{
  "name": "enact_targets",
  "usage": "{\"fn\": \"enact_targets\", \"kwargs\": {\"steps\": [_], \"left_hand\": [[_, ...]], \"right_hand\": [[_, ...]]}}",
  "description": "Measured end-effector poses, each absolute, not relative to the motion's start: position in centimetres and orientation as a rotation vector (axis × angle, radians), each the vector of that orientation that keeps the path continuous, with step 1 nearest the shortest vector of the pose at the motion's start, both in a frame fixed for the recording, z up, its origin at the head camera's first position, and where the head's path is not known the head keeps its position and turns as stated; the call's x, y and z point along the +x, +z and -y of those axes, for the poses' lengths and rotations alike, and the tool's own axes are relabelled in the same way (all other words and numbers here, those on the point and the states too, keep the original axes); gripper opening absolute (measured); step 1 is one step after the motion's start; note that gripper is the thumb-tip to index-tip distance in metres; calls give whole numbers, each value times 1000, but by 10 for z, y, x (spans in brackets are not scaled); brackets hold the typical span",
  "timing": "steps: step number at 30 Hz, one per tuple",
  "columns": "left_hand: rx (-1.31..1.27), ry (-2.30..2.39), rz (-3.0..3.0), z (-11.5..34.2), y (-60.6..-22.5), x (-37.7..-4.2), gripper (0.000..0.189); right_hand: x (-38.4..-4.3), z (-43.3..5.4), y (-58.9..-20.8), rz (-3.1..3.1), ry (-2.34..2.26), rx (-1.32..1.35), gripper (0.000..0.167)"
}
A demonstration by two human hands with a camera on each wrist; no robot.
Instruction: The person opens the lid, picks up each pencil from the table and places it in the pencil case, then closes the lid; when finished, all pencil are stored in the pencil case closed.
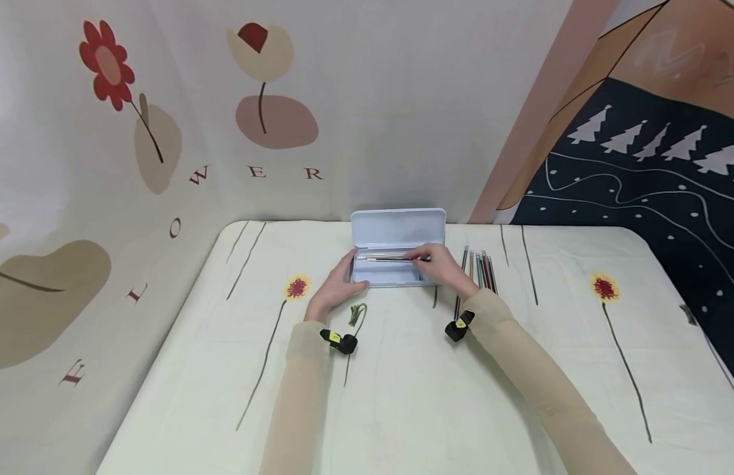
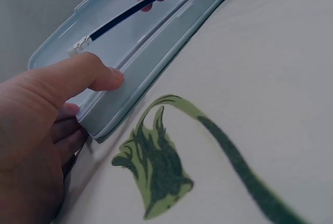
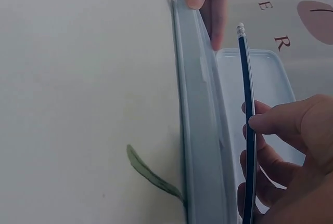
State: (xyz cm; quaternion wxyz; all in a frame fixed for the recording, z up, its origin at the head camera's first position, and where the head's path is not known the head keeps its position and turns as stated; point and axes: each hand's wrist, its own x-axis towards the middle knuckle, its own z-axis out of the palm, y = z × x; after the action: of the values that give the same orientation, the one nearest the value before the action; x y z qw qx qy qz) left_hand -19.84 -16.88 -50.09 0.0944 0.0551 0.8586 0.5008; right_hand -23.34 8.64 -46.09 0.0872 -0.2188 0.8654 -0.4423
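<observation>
A pale blue pencil case point(image 1: 398, 227) lies at the back of the table with its lid raised. My left hand point(image 1: 336, 288) grips the case's left end; in the left wrist view its thumb point(image 2: 106, 78) presses the front wall and the other fingers lie round the corner. Over the case, my right hand point(image 1: 439, 265) pinches a dark blue pencil point(image 3: 245, 63) with a white eraser end. That eraser points toward the left hand, and the pencil is held above the tray. Behind it, pencils point(image 1: 383, 255) in the case are only partly visible.
Right of the case, several pencils point(image 1: 486, 270) lie on the white flower-printed tablecloth point(image 1: 402, 396), partly behind my right wrist. A printed curtain point(image 1: 391, 132) hangs right behind the case, and a dark curtain point(image 1: 640, 198) hangs at the right.
</observation>
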Motion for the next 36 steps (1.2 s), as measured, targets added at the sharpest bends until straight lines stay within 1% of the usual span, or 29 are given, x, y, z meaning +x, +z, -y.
{"fn": "enact_targets", "kwargs": {"steps": [8, 20, 25, 36], "left_hand": [[153, 1494, -2533, 169, -500, -198, 90], [136, 1489, -2529, 168, -500, -198, 90], [132, 1474, -2531, 168, -500, -197, 90], [126, 1474, -2545, 167, -499, -197, 90]], "right_hand": [[-242, -74, -468, -2613, -1265, -690, 25], [-244, -62, -472, -2640, -1237, -695, 22], [-244, -63, -475, -2641, -1231, -687, 20], [-237, -77, -472, -2617, -1332, -639, 21]]}}
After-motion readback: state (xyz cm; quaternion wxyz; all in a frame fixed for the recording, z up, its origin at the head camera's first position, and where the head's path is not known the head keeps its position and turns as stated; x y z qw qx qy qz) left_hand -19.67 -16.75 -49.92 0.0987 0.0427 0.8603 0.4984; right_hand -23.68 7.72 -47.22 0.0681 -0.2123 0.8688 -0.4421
